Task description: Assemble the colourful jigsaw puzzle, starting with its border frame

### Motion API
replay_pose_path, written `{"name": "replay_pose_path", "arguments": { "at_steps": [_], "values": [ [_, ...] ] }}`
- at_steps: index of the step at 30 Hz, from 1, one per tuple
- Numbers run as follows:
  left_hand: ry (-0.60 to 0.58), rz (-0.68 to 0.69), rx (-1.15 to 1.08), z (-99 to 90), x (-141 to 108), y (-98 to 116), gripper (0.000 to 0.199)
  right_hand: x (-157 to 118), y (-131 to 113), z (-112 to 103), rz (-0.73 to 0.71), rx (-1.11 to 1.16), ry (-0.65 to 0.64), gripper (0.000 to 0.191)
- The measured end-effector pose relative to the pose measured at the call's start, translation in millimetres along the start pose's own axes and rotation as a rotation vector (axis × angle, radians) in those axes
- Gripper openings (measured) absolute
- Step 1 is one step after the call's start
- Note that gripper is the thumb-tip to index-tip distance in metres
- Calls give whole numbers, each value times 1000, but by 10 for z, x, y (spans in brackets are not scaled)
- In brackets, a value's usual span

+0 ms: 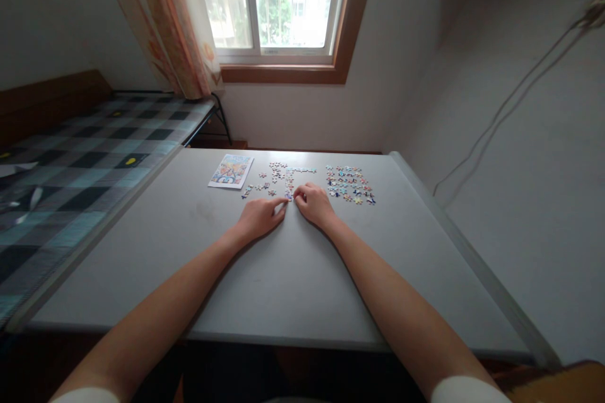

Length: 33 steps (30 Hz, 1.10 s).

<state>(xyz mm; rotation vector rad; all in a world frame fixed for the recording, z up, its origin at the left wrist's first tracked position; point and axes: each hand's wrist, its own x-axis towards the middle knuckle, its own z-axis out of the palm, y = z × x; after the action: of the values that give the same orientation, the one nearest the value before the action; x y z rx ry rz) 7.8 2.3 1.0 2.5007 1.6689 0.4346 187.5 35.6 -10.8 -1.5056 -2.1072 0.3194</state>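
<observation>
Joined jigsaw puzzle pieces [290, 179] form a narrow column with a row running right from its top. At the column's lower end, the outstretched index finger of my left hand [261, 215] touches a piece; its other fingers are curled under. Just right of the column, my right hand [312, 203] rests with fingers bent and thumb drawn in. Whatever lies under its fingertips is hidden. Loose puzzle pieces [350, 184] are laid out in rows beyond my right hand. More loose pieces [259, 187] are scattered above my left hand.
A picture card [231, 172] lies at the back left of the white table [283, 283]. Left of the table stands a bed with a checked cover [155, 116]. A wall with a hanging cable [494, 116] bounds the right side; a window [288, 3] is ahead.
</observation>
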Motion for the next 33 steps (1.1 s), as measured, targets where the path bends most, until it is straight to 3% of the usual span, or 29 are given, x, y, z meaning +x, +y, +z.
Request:
{"name": "replay_pose_path", "arguments": {
  "at_steps": [33],
  "values": [
    [-2,-5,-3,7,0,-7,35,-2,-11,-12,2,7,4,20]
  ]
}}
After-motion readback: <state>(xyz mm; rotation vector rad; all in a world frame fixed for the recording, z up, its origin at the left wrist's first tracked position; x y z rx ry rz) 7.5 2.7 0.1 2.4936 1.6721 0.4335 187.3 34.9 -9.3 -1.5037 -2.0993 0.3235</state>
